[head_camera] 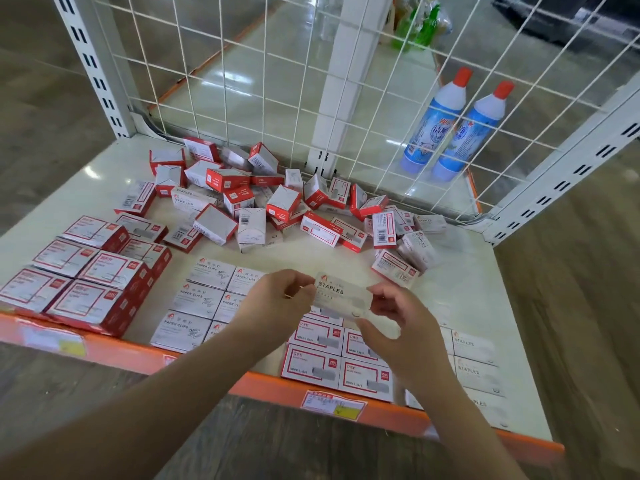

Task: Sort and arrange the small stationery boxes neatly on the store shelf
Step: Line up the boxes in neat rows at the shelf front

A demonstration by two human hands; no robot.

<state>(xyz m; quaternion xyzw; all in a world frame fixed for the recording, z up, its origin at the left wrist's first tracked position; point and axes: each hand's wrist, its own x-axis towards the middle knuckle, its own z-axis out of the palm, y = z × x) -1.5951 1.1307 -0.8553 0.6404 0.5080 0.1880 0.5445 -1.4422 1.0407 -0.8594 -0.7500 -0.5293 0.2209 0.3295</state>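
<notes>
Holding a white STAPLES box between left hand and right hand, fingertips pinching its ends, hovering above sorted rows.

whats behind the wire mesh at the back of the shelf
Through the wire mesh, two blue-and-white bottles with red caps stand at right, green bottles farther back. A white post covers what lies directly behind it.

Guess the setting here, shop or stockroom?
Most likely a shop aisle: a metal shelf with an orange front edge carrying a price label, a white wire grid back, and cleaning bottles stocked behind it.
</notes>
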